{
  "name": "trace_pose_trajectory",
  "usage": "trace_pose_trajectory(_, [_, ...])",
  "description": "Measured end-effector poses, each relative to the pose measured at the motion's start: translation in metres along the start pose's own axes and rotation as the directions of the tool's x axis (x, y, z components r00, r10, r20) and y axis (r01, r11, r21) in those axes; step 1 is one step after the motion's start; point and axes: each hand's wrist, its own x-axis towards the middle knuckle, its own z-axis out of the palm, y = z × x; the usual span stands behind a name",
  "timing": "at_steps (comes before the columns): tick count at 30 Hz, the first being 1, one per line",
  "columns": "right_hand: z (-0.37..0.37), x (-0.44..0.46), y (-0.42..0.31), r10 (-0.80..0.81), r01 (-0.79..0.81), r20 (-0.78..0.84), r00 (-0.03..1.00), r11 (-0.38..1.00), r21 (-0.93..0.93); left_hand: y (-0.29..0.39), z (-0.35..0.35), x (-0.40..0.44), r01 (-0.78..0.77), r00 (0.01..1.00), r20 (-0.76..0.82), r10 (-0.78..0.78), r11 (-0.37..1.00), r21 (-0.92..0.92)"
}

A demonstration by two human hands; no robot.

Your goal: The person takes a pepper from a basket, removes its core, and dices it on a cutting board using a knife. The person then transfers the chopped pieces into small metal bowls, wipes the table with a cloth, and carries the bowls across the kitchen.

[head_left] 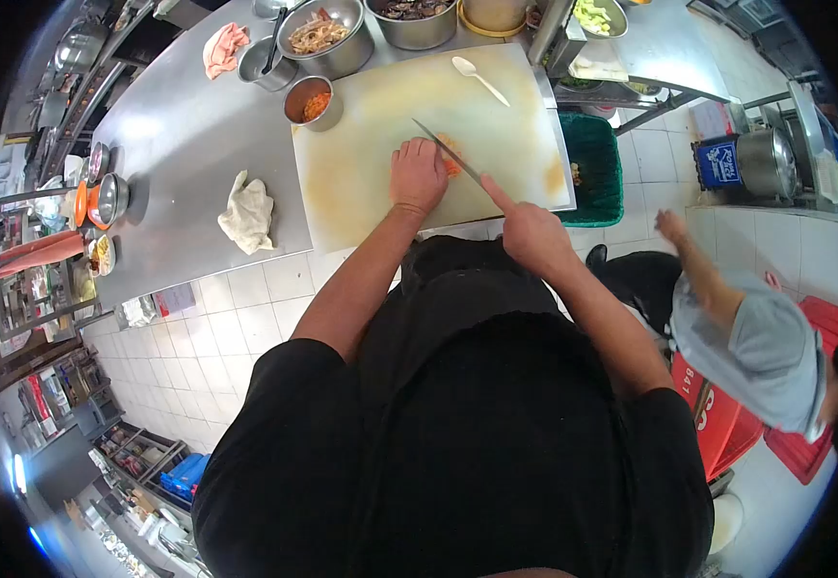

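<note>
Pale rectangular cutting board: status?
Right hand gripping long grey-bladed knife; left hand beside it. Chopped orange food on board, beside knife. White long-handled spoon apart, not blocking knife.

White floor tiles point(231, 361) with thin grout lines, long metal worktop point(173, 135) with a soft sheen, second metal table point(674, 67) at upper right, dark rack point(160, 462) at lower left, bright light point(20, 472) near the left edge, pale tiles point(766, 236) at far right — perhaps a low wall.

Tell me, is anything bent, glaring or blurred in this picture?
Head view: the shiny grey metal table's outline curves, and the picture's corners are black; head view: pale glare whitens part of its top; head view: a grey-shirted co-worker's hand looks smeared, perhaps from motion.
</note>
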Motion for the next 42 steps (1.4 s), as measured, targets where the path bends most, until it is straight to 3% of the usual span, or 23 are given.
trace_pose_trajectory(3, [0.022,-0.007,0.005,0.052,-0.053,0.026,0.998,0.998,0.032,-0.001,0.002,-0.002,0.003,1.0,-0.027,-0.003,1.0,-0.021])
trace_pose_trajectory(6, [0.041,0.019,0.009,-0.017,0.023,-0.066,0.998,0.995,0.094,0.0,0.0,-0.001,-0.004,1.0,-0.026,0.003,1.0,-0.031])
trace_pose_trajectory(12, [0.006,0.011,0.004,-0.036,0.038,-0.1,0.994,0.999,0.015,0.0,0.0,-0.001,0.023,1.0,0.003,-0.022,1.0,-0.02])
trace_pose_trajectory(15, [0.032,0.032,0.018,-0.025,0.028,-0.103,0.994,0.999,0.024,0.003,-0.004,-0.001,0.049,0.998,0.047,-0.049,0.999,-0.004])
trace_pose_trajectory(17, [0.028,0.05,0.021,-0.038,0.038,-0.121,0.992,0.999,0.001,0.001,-0.003,0.005,0.028,1.0,-0.006,-0.028,0.999,-0.025])
trace_pose_trajectory(24, [0.009,0.022,0.007,-0.041,0.036,-0.113,0.993,0.998,-0.045,-0.01,-0.003,-0.003,0.017,0.994,-0.098,-0.043,0.966,-0.257])
trace_pose_trajectory(30, [0.005,-0.007,0.004,-0.052,0.053,0.007,0.999,0.995,-0.084,-0.006,-0.007,-0.009,0.031,0.996,-0.08,-0.045,0.986,-0.164])
trace_pose_trajectory(36, [0.002,-0.013,0.002,-0.035,0.036,0.015,0.999,0.994,-0.1,-0.001,-0.009,-0.007,0.042,0.999,-0.017,-0.042,0.999,-0.01])
trace_pose_trajectory(38, [0.034,0.014,0.012,-0.073,0.071,-0.03,0.997,0.997,-0.042,-0.001,-0.007,-0.01,0.037,0.999,-0.023,-0.037,0.999,-0.019])
trace_pose_trajectory(42, [0.03,0.032,0.007,-0.111,0.106,-0.097,0.989,0.993,-0.051,-0.002,-0.007,-0.008,0.039,0.999,-0.012,-0.039,0.999,0.013])
